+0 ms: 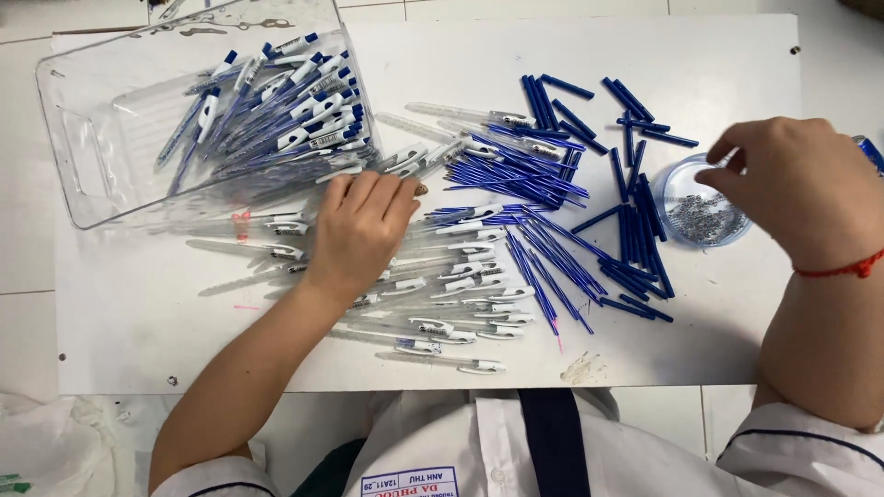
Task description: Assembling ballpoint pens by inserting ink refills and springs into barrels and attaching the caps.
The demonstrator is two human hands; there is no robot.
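My left hand rests palm down on a spread of clear pen barrels with white clips on a white board. Its fingers are curled over the barrels; I cannot tell whether it grips one. My right hand hovers over a small clear round cup of metal springs, fingertips pinched at the cup's rim. Blue ink refills lie in a loose heap between the hands. Short blue pen pieces are scattered beside the cup.
A clear plastic tray at the upper left holds several assembled blue and white pens. The board's near edge runs just above my lap. White tiled floor surrounds the board. A white bag sits at the lower left.
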